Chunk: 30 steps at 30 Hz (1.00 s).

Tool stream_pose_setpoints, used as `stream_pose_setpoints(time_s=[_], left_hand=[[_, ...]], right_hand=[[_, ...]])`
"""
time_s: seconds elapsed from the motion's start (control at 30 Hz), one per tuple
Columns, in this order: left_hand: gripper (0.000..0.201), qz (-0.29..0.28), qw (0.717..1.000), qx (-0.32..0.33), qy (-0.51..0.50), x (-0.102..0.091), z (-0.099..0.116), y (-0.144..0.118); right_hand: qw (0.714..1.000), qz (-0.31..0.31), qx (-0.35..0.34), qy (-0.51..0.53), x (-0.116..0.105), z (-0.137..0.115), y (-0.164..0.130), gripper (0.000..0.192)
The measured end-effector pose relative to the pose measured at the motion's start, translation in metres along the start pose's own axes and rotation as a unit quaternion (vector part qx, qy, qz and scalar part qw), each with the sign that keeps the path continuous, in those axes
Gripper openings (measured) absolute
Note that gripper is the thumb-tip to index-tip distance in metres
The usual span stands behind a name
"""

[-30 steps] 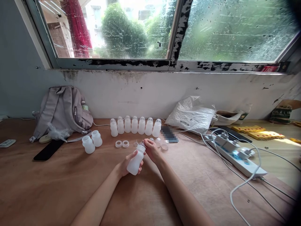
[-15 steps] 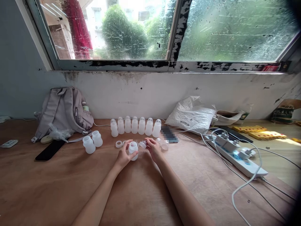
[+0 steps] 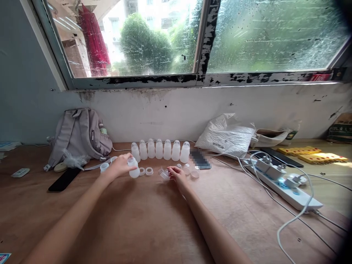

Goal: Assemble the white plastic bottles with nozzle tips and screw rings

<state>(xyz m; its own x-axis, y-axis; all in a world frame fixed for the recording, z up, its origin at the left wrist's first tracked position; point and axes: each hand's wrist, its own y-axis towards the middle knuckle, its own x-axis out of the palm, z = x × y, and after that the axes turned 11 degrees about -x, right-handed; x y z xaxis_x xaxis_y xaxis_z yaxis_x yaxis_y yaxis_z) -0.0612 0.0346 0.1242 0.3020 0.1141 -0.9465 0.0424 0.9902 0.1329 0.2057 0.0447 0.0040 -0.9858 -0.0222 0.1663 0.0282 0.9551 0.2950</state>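
Left hand (image 3: 118,165) grips bottle (image 3: 134,169) — right hand (image 3: 176,175) pinches clear cap (image 3: 165,174).

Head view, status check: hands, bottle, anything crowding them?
Left hand gripping open white bottle, upright on table. Right hand pinching clear nipple piece. Two loose rings lie between hands; capped bottle row behind.

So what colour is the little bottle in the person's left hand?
Milky, translucent white; the bottle in the left hand shows in the head view.

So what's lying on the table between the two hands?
Two white rings lie between the left hand, holding a bottle, and the right hand, in the head view.
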Motion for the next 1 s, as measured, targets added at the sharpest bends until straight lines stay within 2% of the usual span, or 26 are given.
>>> stream_pose_setpoints(time_s=[0.07,0.2,0.33,0.47,0.63,0.73,0.83,0.9,1.0], left_hand=[[0.041,0.033,0.998,-0.041,0.044,-0.006,-0.007,0.014],[0.041,0.033,0.991,-0.064,0.109,-0.005,-0.022,0.036],[0.043,0.037,0.984,-0.076,0.155,0.007,-0.032,0.049],[0.042,0.039,0.979,-0.098,0.173,0.017,-0.036,0.052],[0.04,0.048,0.973,-0.123,0.191,0.021,-0.034,0.05],[0.039,0.053,0.969,-0.129,0.203,0.022,-0.032,0.049],[0.043,0.064,0.97,-0.119,0.201,0.023,-0.033,0.047],[0.047,0.11,0.972,-0.102,0.18,0.022,-0.032,0.045],[0.045,0.232,0.966,-0.058,0.101,0.022,-0.025,0.038]], right_hand=[[0.999,-0.015,-0.014,-0.036,0.001,-0.001,-0.001,0.026],[0.986,-0.073,-0.066,-0.136,0.009,-0.005,-0.007,0.018],[0.937,-0.157,-0.153,-0.27,0.019,-0.01,-0.016,0.015],[0.891,-0.188,-0.208,-0.357,0.025,-0.011,-0.024,0.015],[0.852,-0.191,-0.215,-0.437,0.028,-0.007,-0.027,0.019],[0.846,-0.19,-0.202,-0.456,0.028,-0.005,-0.028,0.017],[0.851,-0.191,-0.197,-0.449,0.027,-0.003,-0.026,0.015],[0.857,-0.191,-0.197,-0.436,0.027,-0.002,-0.025,0.012],[0.863,-0.188,-0.204,-0.421,0.027,0.0,-0.024,0.01]])
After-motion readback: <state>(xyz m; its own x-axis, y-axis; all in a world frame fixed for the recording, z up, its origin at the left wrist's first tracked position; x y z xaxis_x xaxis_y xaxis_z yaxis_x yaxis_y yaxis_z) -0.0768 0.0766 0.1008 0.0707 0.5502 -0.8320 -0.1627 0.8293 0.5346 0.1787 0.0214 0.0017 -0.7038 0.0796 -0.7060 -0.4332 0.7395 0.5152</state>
